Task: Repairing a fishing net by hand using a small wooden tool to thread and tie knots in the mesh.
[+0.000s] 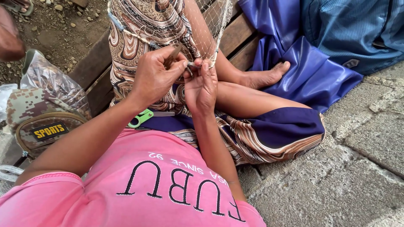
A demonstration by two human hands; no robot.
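Netting (210, 25) of thin pale mesh hangs down over the person's lap, and its lower edge is gathered between both hands just above the crossed legs. Left hand (155, 77) sits just left of that gathered edge, its grip pressed together on a slim dark netting needle (174, 54) whose tip points up and toward the mesh. Right hand (201, 86) is upright, touching the left hand at the thumbs, its fingertips (205, 65) pinching the mesh edge and the knot there. Below the left hand, a pair of green-handled scissors (142, 118) lies on the patterned skirt (139, 29), close to the left wrist. Right of the netting, a bare foot (265, 76) rests against a sheet of shiny blue cloth (303, 63) spread on a wooden plank bench (237, 35). Left of the netting, well apart from the hands, a camouflage pouch (35, 115) stands beside a crumpled clear plastic bag (50, 75). Grey stone paving (357, 168) fills the ground to the lower right of the netting.
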